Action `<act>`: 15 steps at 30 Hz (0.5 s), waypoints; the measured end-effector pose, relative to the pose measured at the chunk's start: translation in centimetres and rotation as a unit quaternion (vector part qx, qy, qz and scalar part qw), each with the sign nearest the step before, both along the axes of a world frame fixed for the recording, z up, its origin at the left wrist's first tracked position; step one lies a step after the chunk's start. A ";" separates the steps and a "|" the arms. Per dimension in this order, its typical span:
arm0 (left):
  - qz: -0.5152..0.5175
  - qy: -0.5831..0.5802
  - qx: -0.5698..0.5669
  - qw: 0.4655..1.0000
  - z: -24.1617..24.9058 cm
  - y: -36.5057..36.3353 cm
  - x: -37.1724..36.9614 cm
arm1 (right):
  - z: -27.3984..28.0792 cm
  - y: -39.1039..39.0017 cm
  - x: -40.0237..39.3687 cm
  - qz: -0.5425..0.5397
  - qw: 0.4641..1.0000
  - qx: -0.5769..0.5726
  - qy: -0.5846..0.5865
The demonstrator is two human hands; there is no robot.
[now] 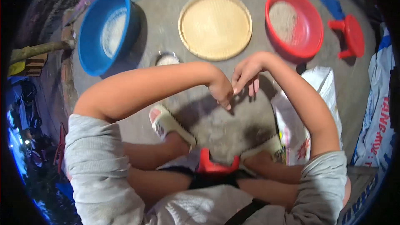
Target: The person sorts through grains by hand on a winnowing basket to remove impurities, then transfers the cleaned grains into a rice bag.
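My left hand (221, 90) and my right hand (251, 74) meet in front of me, above the concrete floor between my feet. The left fingers are curled and point downward. On the right, the thumb and forefinger pinch close against the left hand, while other fingers hang down. Whatever the fingers may hold is too small or hidden to make out. Just beyond the hands lies a round woven bamboo tray (215, 25) with a raised rim. A small metal bowl (167, 58) with pale contents stands behind my left forearm, partly covered by it.
A blue basin (85, 37) with white grains stands far left. To the right is a red basin (310, 29) holding a beige, grainy heap. Beside it are a red plastic stool (354, 35) and a blue object (331, 4). A white sack (323, 79) lies by my right forearm.
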State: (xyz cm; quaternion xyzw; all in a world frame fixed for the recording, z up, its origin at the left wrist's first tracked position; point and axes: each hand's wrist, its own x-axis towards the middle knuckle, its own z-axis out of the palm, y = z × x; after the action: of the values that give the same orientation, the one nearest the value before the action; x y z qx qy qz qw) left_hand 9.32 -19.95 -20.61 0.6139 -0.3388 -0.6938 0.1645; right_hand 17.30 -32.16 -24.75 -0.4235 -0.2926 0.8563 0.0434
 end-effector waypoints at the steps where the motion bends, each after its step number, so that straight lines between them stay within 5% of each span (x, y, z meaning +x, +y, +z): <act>1: 0.003 -0.029 0.007 1.000 2.5 1.3 2.1 | 2.3 0.0 2.8 -0.117 0.991 0.032 -0.050; 3: 0.195 -0.297 0.062 0.933 7.3 4.3 4.2 | 5.8 -0.3 5.7 -0.342 0.927 0.095 -0.117; 6: 0.289 -0.484 0.002 0.826 13.6 8.1 3.3 | 7.8 0.7 6.8 -0.601 0.746 0.189 -0.219; 8: 0.312 -0.578 0.036 0.753 17.3 8.6 1.1 | 10.9 1.2 7.5 -0.497 0.744 0.194 -0.403; 10: 0.333 -0.575 0.025 0.746 21.5 7.8 -1.6 | 14.5 0.9 6.3 -0.385 0.683 0.327 -0.528; 15: 0.282 -0.680 -0.024 0.676 26.9 6.8 -9.8 | 24.5 1.0 -0.8 -0.211 0.590 0.418 -0.658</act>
State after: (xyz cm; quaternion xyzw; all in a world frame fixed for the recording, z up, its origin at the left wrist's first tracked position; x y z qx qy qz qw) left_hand -0.44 -13.13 6.29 0.9785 -0.1848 0.0026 0.0911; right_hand 16.46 -31.15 -0.28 -0.8569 -0.4695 0.0952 0.1904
